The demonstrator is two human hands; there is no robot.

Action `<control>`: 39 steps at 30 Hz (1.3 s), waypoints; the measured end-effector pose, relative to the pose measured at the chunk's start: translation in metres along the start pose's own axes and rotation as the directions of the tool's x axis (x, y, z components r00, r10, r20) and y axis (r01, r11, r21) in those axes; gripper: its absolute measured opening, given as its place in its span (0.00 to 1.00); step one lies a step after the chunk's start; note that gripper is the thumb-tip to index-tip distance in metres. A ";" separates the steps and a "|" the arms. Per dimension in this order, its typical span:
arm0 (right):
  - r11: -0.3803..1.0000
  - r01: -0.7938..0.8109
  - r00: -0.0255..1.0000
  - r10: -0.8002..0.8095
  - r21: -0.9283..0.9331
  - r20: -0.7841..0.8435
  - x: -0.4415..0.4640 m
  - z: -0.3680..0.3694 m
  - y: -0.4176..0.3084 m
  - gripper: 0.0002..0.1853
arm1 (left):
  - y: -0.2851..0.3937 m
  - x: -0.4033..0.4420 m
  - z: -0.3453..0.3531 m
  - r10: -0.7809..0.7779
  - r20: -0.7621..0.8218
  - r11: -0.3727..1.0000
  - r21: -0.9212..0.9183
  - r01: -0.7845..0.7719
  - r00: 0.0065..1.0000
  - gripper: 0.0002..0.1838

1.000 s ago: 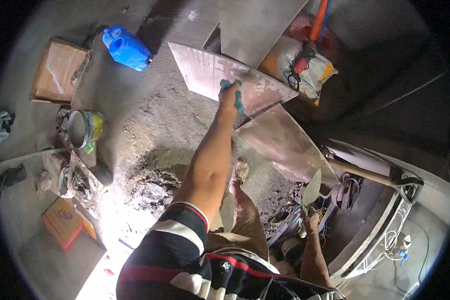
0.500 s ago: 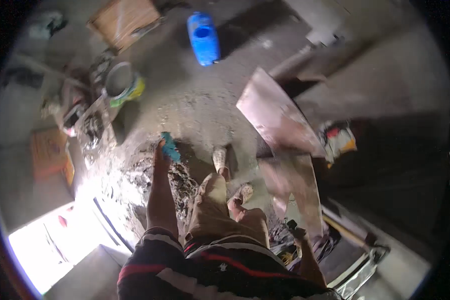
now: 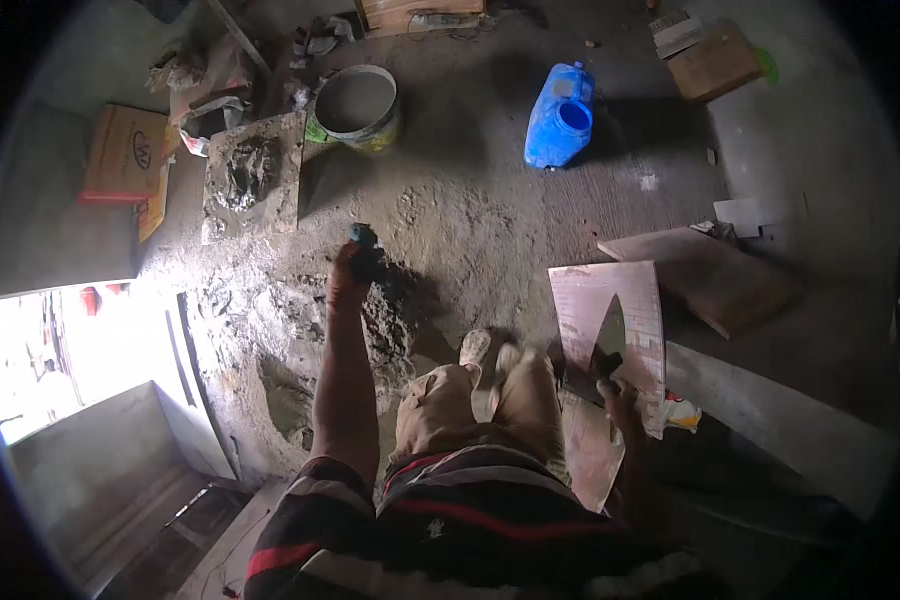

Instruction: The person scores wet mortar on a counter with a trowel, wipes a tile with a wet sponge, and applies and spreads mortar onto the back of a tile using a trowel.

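My left hand (image 3: 346, 275) reaches out over the muddy floor, its fingers closed around a teal, soft-looking piece (image 3: 362, 236), a cloth or a sponge; I cannot tell which. Dark shadow hides the underside. On the other side, my right hand (image 3: 620, 396) grips a trowel (image 3: 612, 334) by its handle, the pointed blade aimed away from me. Behind that blade, in my view, is a pinkish tile (image 3: 580, 300). Wet mortar (image 3: 245, 172) lies heaped on a square board (image 3: 290, 195) at the upper left.
A bucket of grey mix (image 3: 358, 140) stands beyond the board. The blue jerrycan (image 3: 545, 140) has a hole cut in its side. More tiles (image 3: 705, 265) lie at the right, near a cardboard box (image 3: 712, 65). An orange box (image 3: 120, 155) is at left, above a bright opening (image 3: 50, 350).
My view has swung, so the bucket and jerrycan appear farther right. The right hand has come up and forward, bringing the trowel's blade in front of the tile. The left hand still holds the teal piece.
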State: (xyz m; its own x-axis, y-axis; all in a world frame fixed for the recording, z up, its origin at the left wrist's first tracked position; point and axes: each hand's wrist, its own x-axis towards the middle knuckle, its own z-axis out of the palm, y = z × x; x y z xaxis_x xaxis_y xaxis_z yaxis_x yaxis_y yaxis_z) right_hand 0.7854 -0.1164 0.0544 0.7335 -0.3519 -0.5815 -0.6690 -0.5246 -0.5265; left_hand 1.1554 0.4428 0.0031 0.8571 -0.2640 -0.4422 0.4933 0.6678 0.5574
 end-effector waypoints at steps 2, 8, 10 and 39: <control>0.988 -0.112 0.993 0.106 0.107 0.057 0.028 -0.018 -0.066 0.20 | 0.040 0.004 0.044 0.121 -0.095 0.992 -0.027 -0.124 0.988 0.22; 0.999 -0.015 0.998 0.013 0.036 0.061 0.116 -0.023 -0.150 0.22 | 0.122 0.102 0.033 0.079 -0.157 0.988 0.141 -0.056 0.984 0.19; 0.983 -0.117 0.988 0.101 0.139 0.115 0.155 -0.017 -0.164 0.20 | 0.152 0.135 0.037 0.094 -0.188 0.966 0.255 -0.044 0.978 0.18; 0.857 -0.455 0.886 0.463 -0.244 -0.024 0.160 0.308 -0.316 0.13 | 0.192 0.762 -0.207 -0.052 -0.151 -0.714 0.697 0.069 0.987 0.26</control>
State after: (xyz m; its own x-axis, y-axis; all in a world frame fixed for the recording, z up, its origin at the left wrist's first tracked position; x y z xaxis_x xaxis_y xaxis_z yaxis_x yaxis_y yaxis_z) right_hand 1.0768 0.2317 -0.0631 0.3428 -0.5737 -0.7439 -0.8774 -0.4784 -0.0354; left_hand 1.8725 0.5139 -0.3718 0.7980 -0.1905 -0.5718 -0.1900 -0.9799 0.0613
